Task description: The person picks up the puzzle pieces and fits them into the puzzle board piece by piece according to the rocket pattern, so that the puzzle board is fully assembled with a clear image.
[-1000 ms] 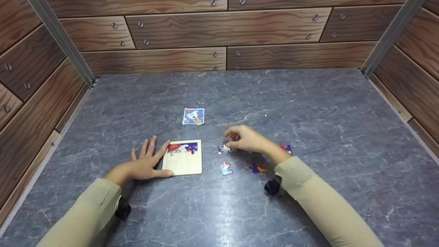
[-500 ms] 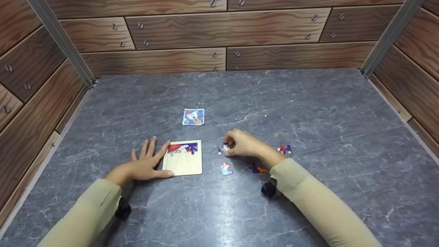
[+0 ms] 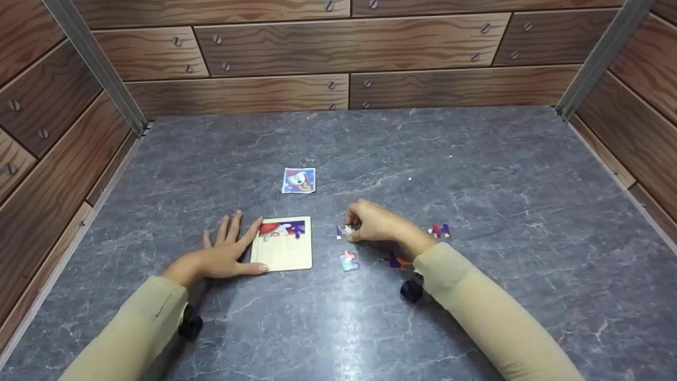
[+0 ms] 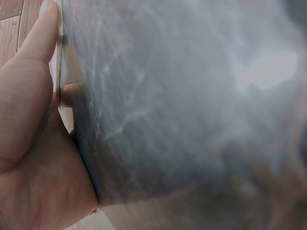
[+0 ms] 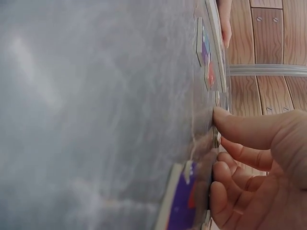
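Observation:
My left hand (image 3: pixel 225 257) lies spread at the left edge of a square wooden puzzle board (image 3: pixel 284 255), its thumb and index finger resting on the rim. Red, white and purple puzzle pieces (image 3: pixel 283 228) fill the board's top row; bare wood shows below. My right hand (image 3: pixel 376 222) pinches a purple-and-white puzzle piece (image 3: pixel 344 231) on the table right of the board, its fingers covering part of it. In the right wrist view the thumb (image 5: pixel 247 129) presses the piece's edge. Just below lies a light-blue and red piece (image 3: pixel 348 260).
A small square picture card (image 3: pixel 299 180) with a rocket lies behind the board. Right of my right hand is a red and purple piece (image 3: pixel 439 230). A purple and orange piece (image 3: pixel 399 261) is partly hidden by the sleeve. Wood-patterned walls (image 3: pixel 349 47) enclose the grey table.
My right hand has lowered slightly and its thumb and fingers have closed on the purple-and-white piece. The red and purple piece is now more exposed. My left hand stays in place.

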`<state>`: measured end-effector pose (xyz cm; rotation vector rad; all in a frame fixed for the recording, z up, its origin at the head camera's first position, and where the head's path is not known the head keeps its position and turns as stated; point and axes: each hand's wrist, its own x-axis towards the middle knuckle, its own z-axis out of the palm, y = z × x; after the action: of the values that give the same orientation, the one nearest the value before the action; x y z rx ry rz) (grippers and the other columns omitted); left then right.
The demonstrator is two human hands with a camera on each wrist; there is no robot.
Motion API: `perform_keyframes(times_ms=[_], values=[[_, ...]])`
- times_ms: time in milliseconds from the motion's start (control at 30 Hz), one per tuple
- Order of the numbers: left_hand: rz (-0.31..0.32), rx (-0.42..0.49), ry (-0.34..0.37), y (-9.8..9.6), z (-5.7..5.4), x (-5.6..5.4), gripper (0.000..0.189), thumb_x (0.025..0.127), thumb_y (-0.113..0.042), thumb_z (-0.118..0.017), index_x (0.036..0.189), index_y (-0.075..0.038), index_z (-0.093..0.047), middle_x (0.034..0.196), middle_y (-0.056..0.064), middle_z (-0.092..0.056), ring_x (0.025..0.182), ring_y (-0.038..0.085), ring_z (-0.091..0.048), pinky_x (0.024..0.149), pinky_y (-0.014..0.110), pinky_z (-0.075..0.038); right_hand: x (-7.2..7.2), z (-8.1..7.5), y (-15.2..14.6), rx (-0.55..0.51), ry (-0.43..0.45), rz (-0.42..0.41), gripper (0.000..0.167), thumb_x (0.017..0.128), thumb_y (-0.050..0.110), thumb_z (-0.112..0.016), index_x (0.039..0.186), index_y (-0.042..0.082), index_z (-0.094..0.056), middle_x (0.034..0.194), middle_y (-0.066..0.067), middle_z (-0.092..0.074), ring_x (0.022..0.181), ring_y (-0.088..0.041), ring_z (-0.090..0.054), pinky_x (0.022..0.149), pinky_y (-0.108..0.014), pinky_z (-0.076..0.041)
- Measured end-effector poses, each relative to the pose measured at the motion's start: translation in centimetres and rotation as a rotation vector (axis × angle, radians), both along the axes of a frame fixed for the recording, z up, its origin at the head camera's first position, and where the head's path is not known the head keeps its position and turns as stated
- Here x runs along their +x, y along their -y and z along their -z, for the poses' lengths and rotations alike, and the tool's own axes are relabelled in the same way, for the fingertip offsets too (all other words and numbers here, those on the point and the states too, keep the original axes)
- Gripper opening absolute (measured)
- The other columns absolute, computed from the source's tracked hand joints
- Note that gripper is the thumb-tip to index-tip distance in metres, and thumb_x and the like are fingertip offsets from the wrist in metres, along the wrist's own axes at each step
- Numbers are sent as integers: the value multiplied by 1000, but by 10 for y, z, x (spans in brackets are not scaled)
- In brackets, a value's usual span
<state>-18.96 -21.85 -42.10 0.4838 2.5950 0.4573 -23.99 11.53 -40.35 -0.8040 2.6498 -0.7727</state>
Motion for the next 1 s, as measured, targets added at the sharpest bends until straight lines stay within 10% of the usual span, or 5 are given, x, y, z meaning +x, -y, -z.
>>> perform_keyframes(times_ms=[1000], values=[[3,11,-9,0,-1,1,101,80,-70,-50,150,-24,6,148,23,25,132,44,24,92,71,15,-2,1,-12,-167,24,-18,24,78,14,-72,93,1,-57,84,-6,-62,77,-17,-58,72,-30,-49]])
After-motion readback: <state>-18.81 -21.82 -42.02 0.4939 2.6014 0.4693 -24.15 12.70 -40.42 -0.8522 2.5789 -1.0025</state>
